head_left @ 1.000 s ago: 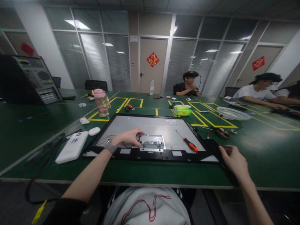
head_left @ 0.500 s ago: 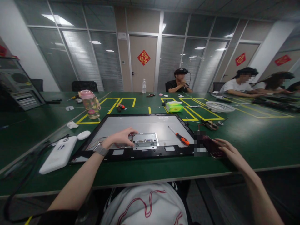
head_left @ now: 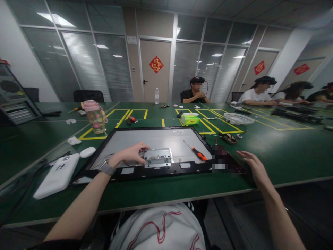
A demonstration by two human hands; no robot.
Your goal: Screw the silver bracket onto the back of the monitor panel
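Note:
My left hand (head_left: 131, 154) grips the left end of a metal box with connector ports (head_left: 158, 157), thumb at its front and fingers behind. The box rests at the lower middle of a display panel (head_left: 130, 139) with a black frame, lying with its silver back up. My right hand (head_left: 251, 163) is open, fingers stretched out, just right of a dark red phone (head_left: 231, 161) and holding nothing. The phone lies at the panel's right corner, partly blurred out. An orange and black screwdriver (head_left: 199, 153) lies on the panel's right side.
Left of the panel are a white power bank (head_left: 57, 176), a white oval case (head_left: 87, 152) and a pink-lidded bottle (head_left: 95, 116). Beyond it are a green tissue pack (head_left: 190, 119), a white basket (head_left: 238, 118) and a tape measure (head_left: 230, 138). Several people sit across the table (head_left: 286, 152).
My right hand has let go of the phone and moved slightly off it, and the phone now lies flat. My left hand stays on the metal box. The view has shifted slightly.

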